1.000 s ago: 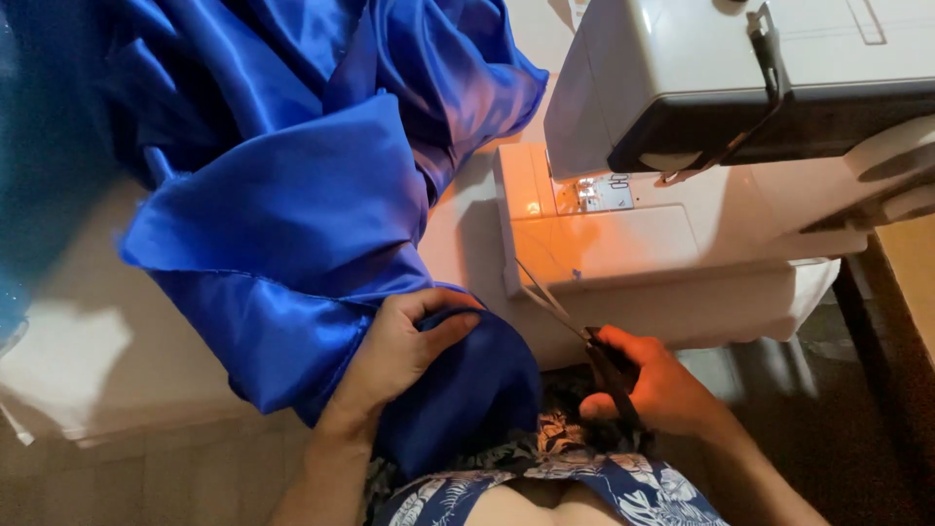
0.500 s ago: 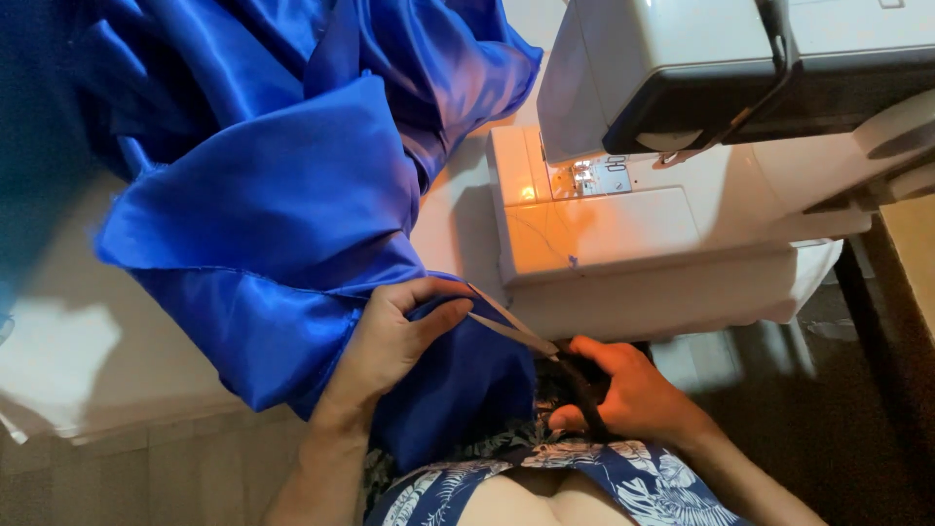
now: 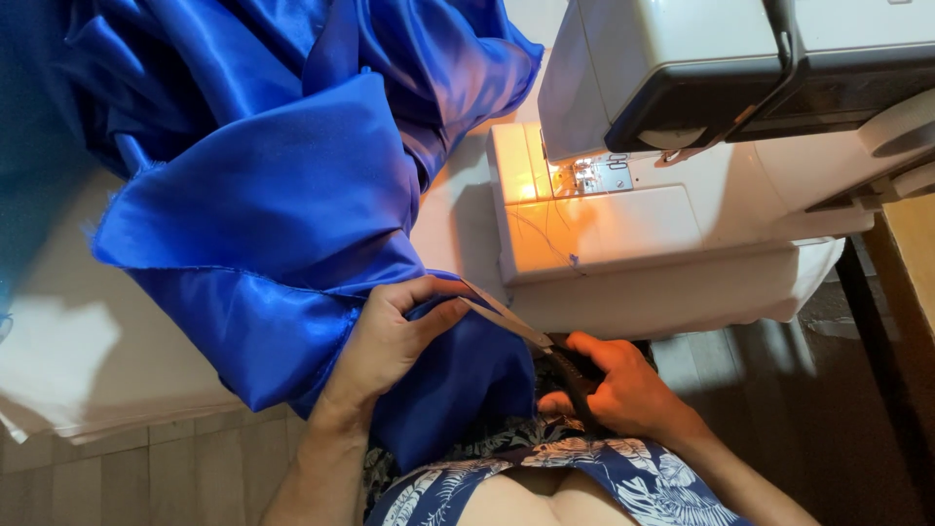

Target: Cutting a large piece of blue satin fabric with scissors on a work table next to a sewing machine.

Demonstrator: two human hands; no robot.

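Observation:
A large piece of shiny blue satin fabric (image 3: 282,185) is heaped over the left of the table and hangs off its front edge. My left hand (image 3: 390,336) pinches the fabric's edge near the table front. My right hand (image 3: 623,390) grips a pair of black-handled scissors (image 3: 531,336), whose blades point up-left and meet the fabric right at my left thumb and fingers. A white sewing machine (image 3: 682,156) stands to the right with its work light on.
The white table top (image 3: 88,370) shows bare at the lower left. A dark table leg (image 3: 877,341) and a wooden edge stand at the far right. Grey plank flooring lies below. My lap wears floral-print cloth (image 3: 584,477).
The scissors have swung from pointing toward the machine to the fabric edge at my left hand. My right hand has risen a little; my left hand shifted its pinch on the fabric.

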